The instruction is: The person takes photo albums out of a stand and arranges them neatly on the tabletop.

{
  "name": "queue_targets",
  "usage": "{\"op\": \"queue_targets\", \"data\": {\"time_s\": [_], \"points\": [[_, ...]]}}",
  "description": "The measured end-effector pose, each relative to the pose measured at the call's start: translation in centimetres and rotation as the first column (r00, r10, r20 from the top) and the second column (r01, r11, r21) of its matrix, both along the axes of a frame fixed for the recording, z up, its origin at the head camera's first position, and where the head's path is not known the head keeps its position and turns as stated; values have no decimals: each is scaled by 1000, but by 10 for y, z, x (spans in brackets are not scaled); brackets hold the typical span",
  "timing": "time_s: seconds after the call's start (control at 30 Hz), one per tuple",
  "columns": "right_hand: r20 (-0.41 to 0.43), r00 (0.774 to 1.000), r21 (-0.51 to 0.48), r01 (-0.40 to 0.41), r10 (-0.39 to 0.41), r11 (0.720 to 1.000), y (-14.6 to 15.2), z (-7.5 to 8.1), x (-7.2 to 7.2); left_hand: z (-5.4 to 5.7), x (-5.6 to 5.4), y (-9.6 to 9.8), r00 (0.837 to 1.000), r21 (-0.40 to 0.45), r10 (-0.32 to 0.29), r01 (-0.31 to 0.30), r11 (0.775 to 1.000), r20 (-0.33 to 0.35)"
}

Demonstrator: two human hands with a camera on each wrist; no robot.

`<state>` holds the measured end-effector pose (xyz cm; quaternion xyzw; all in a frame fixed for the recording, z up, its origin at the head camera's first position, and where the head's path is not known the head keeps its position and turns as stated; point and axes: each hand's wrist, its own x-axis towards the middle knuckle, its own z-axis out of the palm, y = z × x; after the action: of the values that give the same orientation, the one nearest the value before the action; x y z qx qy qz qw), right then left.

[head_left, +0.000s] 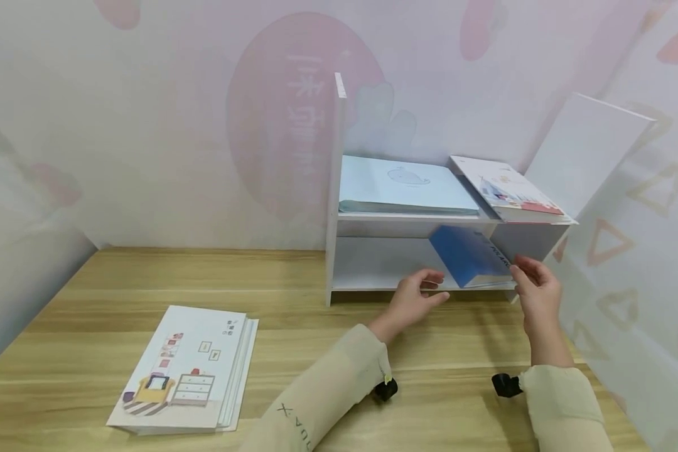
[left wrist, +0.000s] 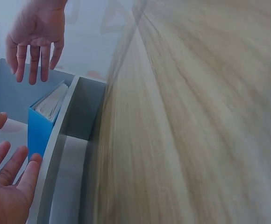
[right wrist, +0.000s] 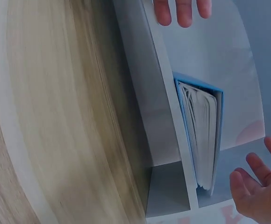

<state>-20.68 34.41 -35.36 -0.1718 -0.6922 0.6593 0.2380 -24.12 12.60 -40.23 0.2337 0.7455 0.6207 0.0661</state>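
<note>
A blue photo album (head_left: 468,256) with lettering on its cover lies in the right part of the lower shelf, its blue spine (left wrist: 40,130) toward my left hand. In the right wrist view the album's white pages (right wrist: 201,135) show at its edge. My left hand (head_left: 415,298) is just left of the album, fingers spread and loosely bent, holding nothing. On the other side, my right hand (head_left: 537,292) is at the shelf's right end, fingers relaxed. It overlaps the album's corner in the head view but stands apart from it in the wrist views.
The white two-tier shelf (head_left: 333,188) has a tall left side panel and a slanted right panel (head_left: 590,147). On its top tier lie a pale blue album (head_left: 401,182) and a white illustrated album (head_left: 508,185). Another white album (head_left: 186,370) lies on the wooden table (head_left: 282,276) at left.
</note>
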Motion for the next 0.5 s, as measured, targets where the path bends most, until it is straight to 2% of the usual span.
{"op": "queue_targets", "data": {"time_s": [0.13, 0.27, 0.43, 0.5], "points": [[92, 996, 125, -9, -3, 992, 3, -2, -3, -2, -2, 7, 999, 13, 16, -17, 1000, 28], [188, 982, 264, -72, 22, 962, 6, -5, -8, -3, -3, 13, 1000, 15, 19, -19, 1000, 16], [234, 970, 342, -146, 67, 928, 10, -9, -13, -4, -4, 22, 1000, 4, 28, -28, 1000, 4], [218, 974, 370, -133, 53, 919, 12, -11, -14, -3, -4, 27, 999, 13, 30, -30, 999, 19]]}}
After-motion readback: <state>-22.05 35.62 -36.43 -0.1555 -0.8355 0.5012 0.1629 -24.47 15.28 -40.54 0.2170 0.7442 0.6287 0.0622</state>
